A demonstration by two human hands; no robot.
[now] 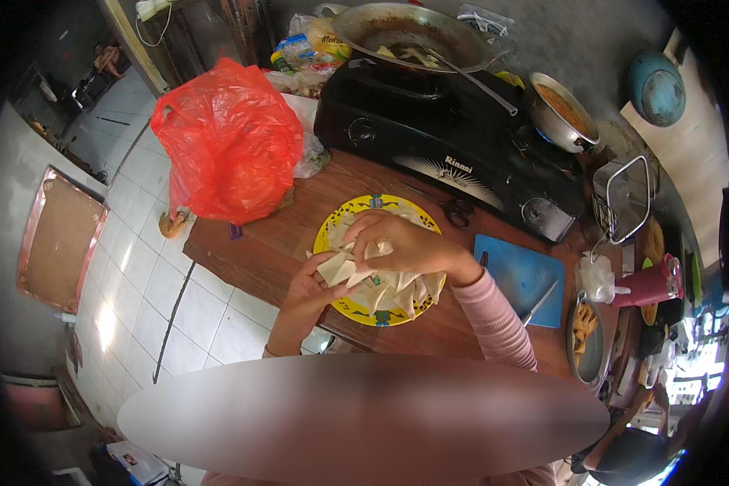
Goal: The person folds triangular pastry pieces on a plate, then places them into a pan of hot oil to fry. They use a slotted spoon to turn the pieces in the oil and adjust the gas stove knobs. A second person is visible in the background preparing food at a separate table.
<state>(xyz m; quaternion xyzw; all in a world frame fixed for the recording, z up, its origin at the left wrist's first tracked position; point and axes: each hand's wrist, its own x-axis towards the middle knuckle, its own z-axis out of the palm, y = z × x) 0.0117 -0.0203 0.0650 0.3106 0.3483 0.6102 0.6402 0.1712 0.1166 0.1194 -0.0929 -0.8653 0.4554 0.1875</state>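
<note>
A yellow patterned plate (384, 318) lies on the wooden table, bearing several pale folded dough wrappers (404, 296). Over the plate's left edge, my left hand (308, 290) holds a pale folded dumpling (335, 269) between thumb and fingers. My right hand (395, 242) reaches across the plate from the right, fingers curled down at the dumplings beside that piece; whether it grips one is hidden by the fingers. To the right, a knife (542, 302) rests on a blue cutting board (516, 273).
Behind the plate stands a black two-burner gas stove (449, 146) with a wok (413, 36) and a steel pot (562, 112) over a blue flame. Black scissors (458, 214) lie before it. A red plastic bag (231, 146) stands left; a bowl of fried pieces (585, 346) sits right.
</note>
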